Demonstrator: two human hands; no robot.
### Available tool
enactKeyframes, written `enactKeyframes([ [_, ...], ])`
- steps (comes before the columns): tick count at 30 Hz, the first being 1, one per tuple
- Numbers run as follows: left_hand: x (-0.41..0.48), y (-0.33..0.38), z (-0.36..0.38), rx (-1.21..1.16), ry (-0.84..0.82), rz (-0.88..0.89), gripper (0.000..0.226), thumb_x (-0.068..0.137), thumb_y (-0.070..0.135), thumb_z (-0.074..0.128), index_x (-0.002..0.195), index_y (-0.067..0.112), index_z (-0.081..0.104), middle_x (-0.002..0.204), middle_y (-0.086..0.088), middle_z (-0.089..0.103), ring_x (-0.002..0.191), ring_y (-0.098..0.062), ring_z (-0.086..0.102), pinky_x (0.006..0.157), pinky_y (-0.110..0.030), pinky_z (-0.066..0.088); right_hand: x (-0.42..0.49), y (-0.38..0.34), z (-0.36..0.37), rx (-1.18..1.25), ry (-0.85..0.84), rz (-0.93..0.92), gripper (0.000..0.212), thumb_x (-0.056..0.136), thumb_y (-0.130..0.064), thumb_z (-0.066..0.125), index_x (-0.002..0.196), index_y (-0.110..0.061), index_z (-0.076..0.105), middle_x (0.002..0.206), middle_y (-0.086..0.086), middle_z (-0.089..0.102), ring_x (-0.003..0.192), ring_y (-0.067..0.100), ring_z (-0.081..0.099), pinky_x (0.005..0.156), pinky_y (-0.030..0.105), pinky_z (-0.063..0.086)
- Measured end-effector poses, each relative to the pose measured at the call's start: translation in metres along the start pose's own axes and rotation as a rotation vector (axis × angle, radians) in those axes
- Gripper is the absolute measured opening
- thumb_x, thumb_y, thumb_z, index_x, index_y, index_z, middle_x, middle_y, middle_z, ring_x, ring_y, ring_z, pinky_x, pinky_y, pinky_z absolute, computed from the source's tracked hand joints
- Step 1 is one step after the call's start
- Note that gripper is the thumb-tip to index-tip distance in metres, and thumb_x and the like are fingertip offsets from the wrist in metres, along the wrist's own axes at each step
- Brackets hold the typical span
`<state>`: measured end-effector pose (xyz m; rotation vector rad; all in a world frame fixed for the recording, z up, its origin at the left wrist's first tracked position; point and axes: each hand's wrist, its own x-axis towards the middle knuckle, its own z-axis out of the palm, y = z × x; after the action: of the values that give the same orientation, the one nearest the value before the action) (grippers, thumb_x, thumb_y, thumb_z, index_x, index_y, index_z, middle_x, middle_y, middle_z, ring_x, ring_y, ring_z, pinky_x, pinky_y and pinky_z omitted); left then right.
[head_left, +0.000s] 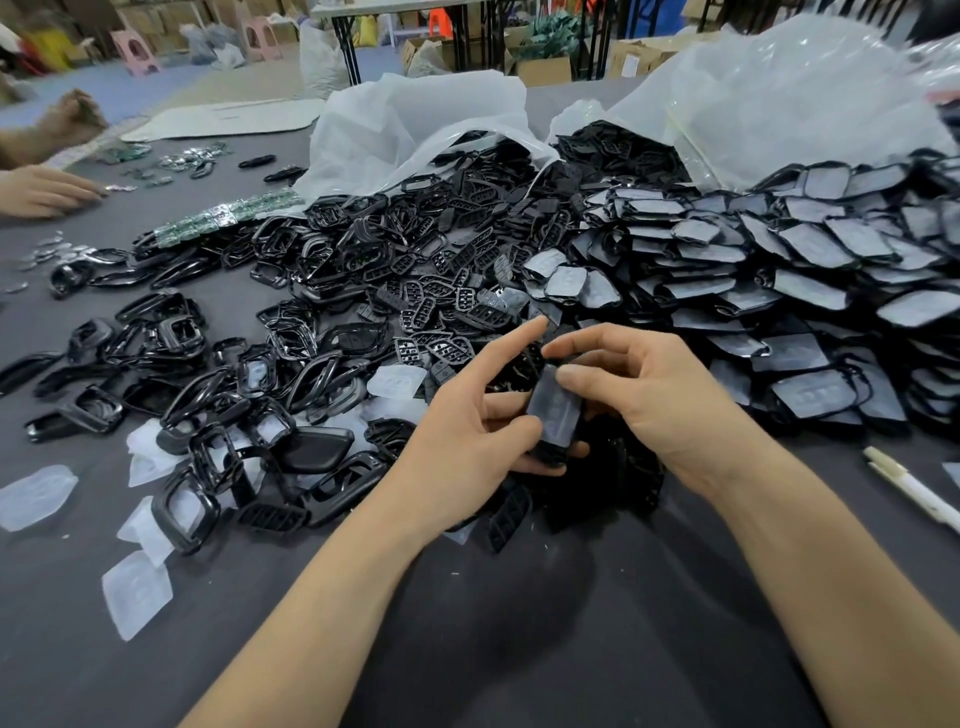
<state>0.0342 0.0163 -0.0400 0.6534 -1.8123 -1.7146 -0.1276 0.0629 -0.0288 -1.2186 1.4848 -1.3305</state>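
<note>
Both the left hand (467, 436) and right hand (644, 395) grip a black shell (553, 410), its long axis near upright.

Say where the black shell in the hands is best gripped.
Grip its long side edges from below, as the left hand does: the black shell sits pad face up, so an edge grip leaves the clear pad free for the right hand.

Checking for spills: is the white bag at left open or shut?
Open: the bag gapes, black parts spilling out onto the table.
</note>
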Motion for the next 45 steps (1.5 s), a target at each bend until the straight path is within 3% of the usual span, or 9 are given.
enactKeyframes([
  [5,0.001,-0.001,0.001,-0.025,0.015,0.002,0.071,0.092,-0.017,0.041,0.128,0.044,0.043,0.092,-0.004,0.076,0.084,-0.026,0.074,0.066,-0.026,0.058,-0.001,-0.001,-0.002,0.131,-0.034,0.087,0.015,0.09,-0.022,0.063,0.088,-0.011,0.073,0.079,0.007,0.071,0.07,0.014,0.064,0.072,0.031,0.056],
  [7,0.001,-0.002,0.002,-0.014,0.022,0.001,0.071,0.092,-0.016,0.042,0.127,0.045,0.043,0.093,-0.004,0.076,0.085,-0.025,0.074,0.067,-0.027,0.058,-0.001,-0.001,-0.001,0.11,-0.015,0.069,0.008,0.088,-0.014,0.065,0.086,-0.013,0.073,0.076,0.002,0.072,0.071,0.012,0.066,0.069,0.025,0.055],
  [12,-0.001,-0.003,0.005,0.076,0.053,0.013,0.074,0.091,-0.012,0.046,0.128,0.052,0.042,0.094,-0.007,0.076,0.09,-0.024,0.073,0.072,-0.033,0.059,-0.001,0.0,0.004,0.033,0.051,0.047,0.019,0.087,0.0,0.063,0.081,-0.017,0.069,0.074,0.0,0.071,0.07,0.008,0.065,0.064,0.02,0.055],
  [18,-0.001,-0.001,0.009,0.18,0.086,0.05,0.067,0.082,0.009,0.051,0.129,0.056,0.042,0.092,-0.02,0.071,0.087,-0.056,0.061,0.079,-0.066,0.052,-0.001,-0.004,0.007,-0.009,0.076,0.023,0.022,0.087,0.002,0.062,0.079,-0.018,0.066,0.069,0.003,0.062,0.054,-0.001,0.053,0.051,0.011,0.044],
  [23,0.0,-0.006,0.01,0.11,0.119,0.044,0.069,0.087,0.001,0.066,0.131,0.048,0.042,0.089,-0.003,0.074,0.071,-0.026,0.074,0.065,-0.03,0.059,-0.002,-0.005,0.008,-0.037,0.088,-0.012,0.019,0.087,0.0,0.063,0.081,-0.017,0.066,0.068,0.002,0.061,0.05,-0.003,0.05,0.052,0.011,0.042],
  [25,0.0,-0.007,0.01,0.112,0.131,0.039,0.072,0.087,-0.002,0.066,0.131,0.049,0.04,0.086,-0.004,0.074,0.067,-0.022,0.073,0.061,-0.025,0.057,-0.003,-0.005,0.008,-0.022,0.079,-0.022,0.018,0.087,0.0,0.064,0.081,-0.017,0.066,0.068,0.002,0.062,0.054,-0.001,0.054,0.053,0.013,0.045],
  [29,0.002,-0.007,0.009,0.062,0.126,0.036,0.071,0.088,-0.006,0.062,0.13,0.048,0.041,0.081,-0.008,0.073,0.062,-0.022,0.07,0.059,-0.024,0.054,-0.001,-0.003,0.004,0.034,0.038,-0.006,0.017,0.086,0.0,0.065,0.081,-0.016,0.067,0.065,-0.001,0.065,0.06,0.008,0.062,0.061,0.022,0.055],
  [41,0.001,-0.004,0.009,0.054,0.099,0.084,0.069,0.09,-0.008,0.058,0.13,0.047,0.042,0.07,-0.005,0.068,0.057,-0.019,0.066,0.055,-0.022,0.051,-0.001,-0.006,-0.001,0.055,0.008,-0.005,0.012,0.088,-0.002,0.061,0.083,-0.01,0.069,0.064,0.004,0.071,0.053,0.013,0.066,0.053,0.022,0.055],
  [45,0.0,-0.004,0.011,0.061,0.144,0.099,0.068,0.09,-0.007,0.058,0.128,0.046,0.043,0.07,-0.005,0.069,0.056,-0.019,0.065,0.057,-0.022,0.051,-0.003,-0.008,-0.01,0.192,-0.116,0.072,0.015,0.089,0.001,0.058,0.1,-0.003,0.068,0.078,0.008,0.073,0.066,0.016,0.069,0.063,0.021,0.054],
])
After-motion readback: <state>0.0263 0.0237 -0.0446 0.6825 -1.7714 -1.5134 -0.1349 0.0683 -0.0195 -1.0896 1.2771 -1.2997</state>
